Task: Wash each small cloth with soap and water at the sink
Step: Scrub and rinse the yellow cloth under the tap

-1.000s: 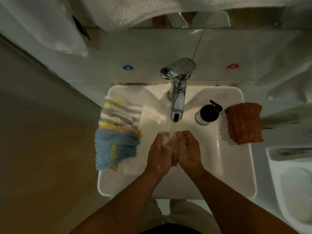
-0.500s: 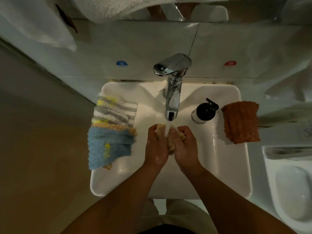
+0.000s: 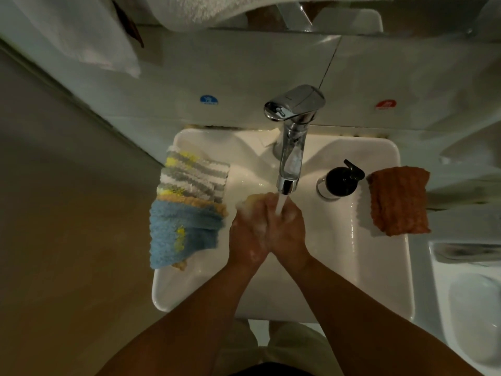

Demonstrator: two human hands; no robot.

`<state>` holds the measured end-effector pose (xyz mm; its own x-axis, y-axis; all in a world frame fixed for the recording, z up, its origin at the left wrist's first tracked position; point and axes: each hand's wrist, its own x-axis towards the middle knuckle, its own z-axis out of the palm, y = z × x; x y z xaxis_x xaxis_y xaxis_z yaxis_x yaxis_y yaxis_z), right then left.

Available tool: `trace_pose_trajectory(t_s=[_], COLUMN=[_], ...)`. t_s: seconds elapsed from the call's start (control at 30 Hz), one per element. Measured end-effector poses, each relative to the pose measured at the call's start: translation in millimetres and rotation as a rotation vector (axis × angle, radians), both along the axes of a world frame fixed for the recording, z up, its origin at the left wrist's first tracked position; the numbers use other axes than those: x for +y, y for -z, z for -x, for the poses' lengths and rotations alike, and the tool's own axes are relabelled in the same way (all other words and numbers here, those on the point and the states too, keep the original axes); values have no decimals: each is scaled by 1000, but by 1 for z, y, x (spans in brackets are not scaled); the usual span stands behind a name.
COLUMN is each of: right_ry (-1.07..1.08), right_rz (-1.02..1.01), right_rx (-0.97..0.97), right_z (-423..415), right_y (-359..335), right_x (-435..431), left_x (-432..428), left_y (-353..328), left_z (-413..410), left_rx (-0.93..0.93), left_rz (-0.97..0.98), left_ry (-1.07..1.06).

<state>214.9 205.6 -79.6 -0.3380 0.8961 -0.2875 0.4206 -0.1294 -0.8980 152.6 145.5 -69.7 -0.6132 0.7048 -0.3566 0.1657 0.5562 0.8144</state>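
Observation:
Over the white sink [image 3: 379, 267], my left hand [image 3: 248, 234] and my right hand [image 3: 288, 229] are pressed together around a small tan cloth [image 3: 253, 200], soapy and mostly hidden between them. Water runs from the chrome tap [image 3: 291, 147] onto my right hand. A striped grey, white and yellow cloth [image 3: 193, 176] and a blue cloth [image 3: 181, 232] lie stacked on the sink's left rim. A rust-orange cloth [image 3: 400, 200] lies on the right rim.
A black-topped soap dispenser [image 3: 340, 180] stands right of the tap. White towels [image 3: 206, 9] hang above the wall tiles. A second white fixture [image 3: 466, 308] sits at the right edge. The floor [image 3: 67, 240] lies to the left.
Both hands have shifted up toward the spout with the cloth, and the water stream now falls on my right hand. The camera view has drifted slightly.

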Motion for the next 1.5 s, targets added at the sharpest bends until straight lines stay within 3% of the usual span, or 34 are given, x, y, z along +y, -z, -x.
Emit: trace_pose_trajectory(t_s=[0.17,0.33,0.47,0.6,0.7,0.87,0.97,1.07,1.13,1.27,1.37,1.5], right_ry=[-9,184,229,217,148,244,372,190,114,262,268,122], right_rz=[32,81,186,377,317,194,426,663,654,540,471,408], right_rx=[16,9,140,255,203,74,180,183,127,172,168,192], right_z=[1,-4,-19,-24,-29,-33,-33,-34,-35,-43,-43,-32], right_y=[-6,-11,-15,-24,-19,-11,-13,-11,-9,-5,-3,-10], right_x=[3,8,4,-7,-4,6,13,8,4,6,6,-7], left_x=[5,8,3,6,6,-4,-14,-15,-13,-20,-26,-19], left_y=[1,1,0,0,3,6,10,6,2,14,21,12], left_z=[3,-1,-9,-14,-7,0,4,5,6,14,14,-3], left_rx=[-93,-190,-323,-285,-316,-393,-512,-513,-442,-117,-153,-361], left_rz=[-60,-99,-190,-189,-36,-131,-161,-163,-150,-81,-68,-94], left_ry=[-79,-186,-125,-12,-1,-46,-226,-232,-208,-150,-143,-54])
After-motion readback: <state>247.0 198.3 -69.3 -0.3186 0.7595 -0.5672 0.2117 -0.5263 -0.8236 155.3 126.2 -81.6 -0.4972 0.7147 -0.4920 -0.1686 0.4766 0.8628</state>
